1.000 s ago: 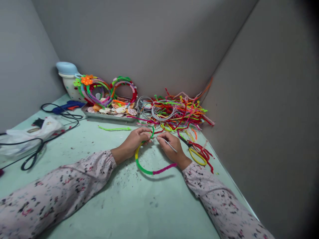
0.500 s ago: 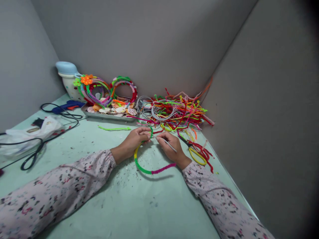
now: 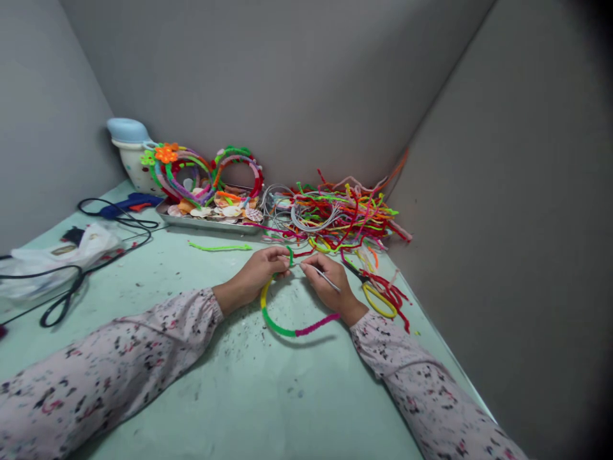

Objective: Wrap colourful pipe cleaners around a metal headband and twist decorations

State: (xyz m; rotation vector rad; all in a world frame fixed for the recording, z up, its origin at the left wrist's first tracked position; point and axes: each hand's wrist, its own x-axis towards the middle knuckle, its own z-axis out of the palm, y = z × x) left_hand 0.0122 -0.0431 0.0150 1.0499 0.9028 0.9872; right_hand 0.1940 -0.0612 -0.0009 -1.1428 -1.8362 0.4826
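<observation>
The left hand (image 3: 263,271) has its grip closed on a curved fuzzy band (image 3: 280,331), pinching it between thumb and fingers near a short upright green end (image 3: 290,257). From there the band loops toward the wearer through yellow and green to a magenta tip close to the right wrist, over the table (image 3: 249,409). The right hand (image 3: 330,287), just beside the left, keeps its grip closed on a thin grey wire (image 3: 328,280) that slants across the hand (whether it joins the band is too small to tell).

Right of the right hand lie scissors (image 3: 380,302) with yellow handles, touching a few red strips (image 3: 396,295). Behind the hands sits a tangled pile of coloured strips (image 3: 359,220), with coiled grey wire (image 3: 299,223) on its left part. A lime strip (image 3: 218,248) lies between the left hand and a metal tray (image 3: 211,225) of shells (image 3: 232,211); decorated hoops (image 3: 258,182) stand upright over the shells. Farther left are a blue-lidded cup (image 3: 136,167), a black cord (image 3: 79,281) and a white plastic bag (image 3: 93,246).
</observation>
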